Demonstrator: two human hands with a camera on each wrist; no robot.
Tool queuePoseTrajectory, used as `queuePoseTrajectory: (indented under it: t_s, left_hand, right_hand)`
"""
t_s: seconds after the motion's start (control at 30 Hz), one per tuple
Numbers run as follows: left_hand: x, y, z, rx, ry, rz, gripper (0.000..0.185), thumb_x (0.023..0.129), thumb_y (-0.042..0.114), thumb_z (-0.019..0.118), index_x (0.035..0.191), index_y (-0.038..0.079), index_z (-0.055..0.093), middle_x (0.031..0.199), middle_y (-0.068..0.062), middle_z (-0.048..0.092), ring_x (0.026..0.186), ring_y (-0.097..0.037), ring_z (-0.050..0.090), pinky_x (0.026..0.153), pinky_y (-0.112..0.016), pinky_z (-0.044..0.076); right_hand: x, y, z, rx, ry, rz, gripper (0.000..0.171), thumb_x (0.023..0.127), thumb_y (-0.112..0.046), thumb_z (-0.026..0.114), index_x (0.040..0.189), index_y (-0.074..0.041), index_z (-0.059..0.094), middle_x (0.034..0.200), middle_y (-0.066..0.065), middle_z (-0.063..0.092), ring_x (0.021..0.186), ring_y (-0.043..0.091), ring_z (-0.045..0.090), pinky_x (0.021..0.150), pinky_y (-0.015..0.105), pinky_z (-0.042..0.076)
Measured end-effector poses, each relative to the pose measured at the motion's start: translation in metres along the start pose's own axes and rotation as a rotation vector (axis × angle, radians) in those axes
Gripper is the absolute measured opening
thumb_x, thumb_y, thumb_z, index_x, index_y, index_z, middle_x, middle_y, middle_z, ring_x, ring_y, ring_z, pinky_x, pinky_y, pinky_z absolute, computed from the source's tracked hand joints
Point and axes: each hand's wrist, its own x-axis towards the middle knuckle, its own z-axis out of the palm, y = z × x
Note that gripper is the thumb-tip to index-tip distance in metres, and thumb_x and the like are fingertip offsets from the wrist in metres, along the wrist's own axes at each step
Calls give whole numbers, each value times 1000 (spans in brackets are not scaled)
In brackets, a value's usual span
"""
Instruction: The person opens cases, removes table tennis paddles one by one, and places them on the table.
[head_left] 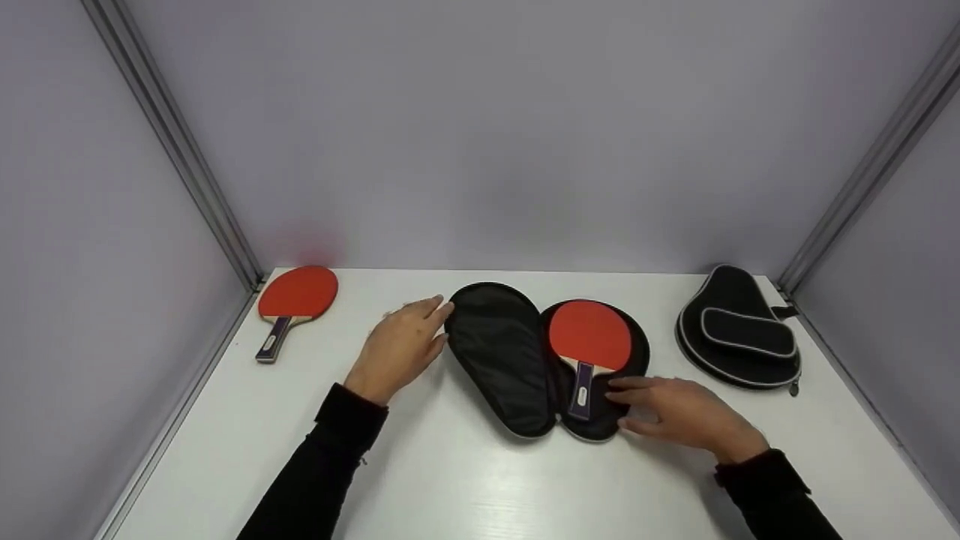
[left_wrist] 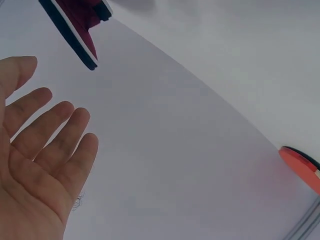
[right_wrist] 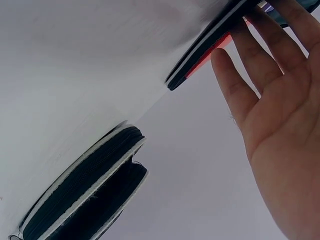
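Note:
A black paddle case lies unfolded on the table, its flap spread to the left. On its right half rests a table tennis paddle with red rubber and a dark purple handle pointing toward me. My left hand is at the flap's left edge, fingers extended; in the left wrist view its palm faces the camera and nothing is held. Beside the paddle handle, my right hand hovers over the case's right edge with loosely spread fingers. The right wrist view shows that hand with nothing gripped.
A second red paddle lies at the table's far left. At the far right is another black case, closed, with grey piping and a front pocket. Pale panels enclose the white table at the back and sides.

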Motion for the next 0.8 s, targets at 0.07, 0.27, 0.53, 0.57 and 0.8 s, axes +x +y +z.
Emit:
queuePoseTrajectory:
  t_s: [0.07, 0.27, 0.53, 0.57, 0.8]
  left_hand:
    - [2, 9, 2, 10, 14, 33, 50, 111, 23, 84, 157, 6, 73, 159, -19, 76, 141, -40, 78, 110, -58, 70]
    - [7, 35, 5, 65, 44, 128, 49, 111, 26, 84, 155, 7, 75, 159, -15, 77, 142, -35, 78, 114, -49, 69]
    - [17, 67, 13, 86, -37, 199, 51, 114, 31, 81, 159, 9, 73, 163, -12, 74, 148, -28, 75, 127, -42, 61]
    - [18, 71, 14, 89, -43, 207, 51, 114, 32, 81, 159, 10, 73, 163, -12, 75, 148, -28, 76, 127, -41, 61]
    - [23, 95, 23, 108, -67, 238, 49, 114, 35, 80, 158, 14, 75, 162, -7, 76, 146, -21, 77, 126, -36, 61]
  right_hand:
    - [0, 0, 0, -4, 1, -2, 44, 112, -42, 79, 149, -18, 83, 163, 7, 75, 139, 37, 80, 109, 63, 68]
    - [-2, 3, 1, -19, 12, -1, 43, 111, -40, 80, 148, -18, 84, 161, 6, 77, 137, 37, 81, 107, 59, 69]
    - [-3, 5, -2, -27, 10, 13, 41, 111, -37, 81, 147, -19, 84, 160, 5, 77, 136, 35, 81, 107, 57, 69]
    - [-3, 6, -2, -26, 8, 16, 41, 110, -37, 81, 147, -19, 84, 160, 5, 77, 136, 35, 81, 107, 58, 69]
    - [-4, 8, -3, -12, 7, 38, 40, 109, -35, 82, 146, -19, 85, 158, 3, 79, 136, 35, 81, 108, 58, 69]
